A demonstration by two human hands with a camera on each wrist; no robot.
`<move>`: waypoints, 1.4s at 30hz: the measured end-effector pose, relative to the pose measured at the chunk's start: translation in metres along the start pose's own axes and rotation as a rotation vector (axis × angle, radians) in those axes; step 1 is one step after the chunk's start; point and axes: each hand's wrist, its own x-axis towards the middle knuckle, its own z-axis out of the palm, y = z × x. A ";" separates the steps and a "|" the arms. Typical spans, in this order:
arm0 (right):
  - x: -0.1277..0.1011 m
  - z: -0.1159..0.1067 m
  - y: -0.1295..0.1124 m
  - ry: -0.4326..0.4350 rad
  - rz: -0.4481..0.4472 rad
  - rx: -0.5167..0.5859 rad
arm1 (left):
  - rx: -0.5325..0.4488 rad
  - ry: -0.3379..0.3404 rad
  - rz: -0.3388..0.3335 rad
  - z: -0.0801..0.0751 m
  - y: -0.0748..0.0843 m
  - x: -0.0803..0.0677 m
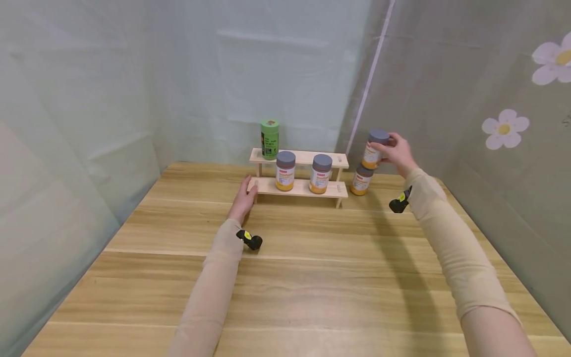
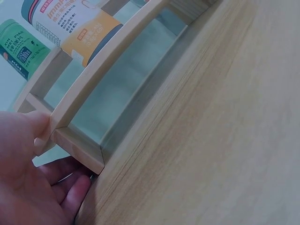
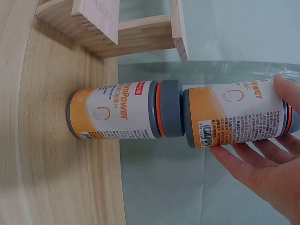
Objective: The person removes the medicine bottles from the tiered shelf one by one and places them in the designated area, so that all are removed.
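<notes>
My right hand (image 1: 399, 154) holds a supplement bottle (image 1: 371, 156) with a grey lid and a white-and-orange label, thumb on one side and fingers on the other. Its base is right at the lid of a matching bottle (image 3: 117, 110) that stands on the table, right of a two-tier wooden shelf (image 1: 298, 187). With the thumb at the lower plank and fingers curled by the leg, my left hand (image 2: 37, 173) grips the shelf's left end. On the lower tier stand two more such bottles, a left one (image 1: 285, 172) and a right one (image 1: 320, 174).
A green bottle (image 1: 269, 140) stands at the left of the upper tier. Pale cloth (image 1: 285, 74) hangs behind the wooden table (image 1: 303, 277), and a grey curtain with flowers (image 1: 504, 129) is along the right side.
</notes>
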 end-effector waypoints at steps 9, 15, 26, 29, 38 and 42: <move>-0.004 -0.007 0.007 0.008 0.034 0.014 | 0.006 -0.004 -0.001 0.004 -0.002 -0.001; -0.004 -0.011 0.010 0.017 0.037 0.016 | -0.004 0.001 0.007 0.004 -0.001 -0.003; -0.005 -0.018 0.014 0.041 0.029 0.018 | -0.017 0.008 0.010 0.002 -0.002 -0.002; -0.005 -0.019 0.015 0.052 0.032 0.022 | -0.014 0.009 0.010 0.002 -0.002 -0.002; -0.005 -0.025 0.018 0.110 0.013 -0.012 | -0.007 0.010 0.010 0.002 0.000 -0.001; -0.006 -0.027 0.019 0.123 0.013 -0.021 | -0.007 0.008 0.002 0.002 0.000 0.000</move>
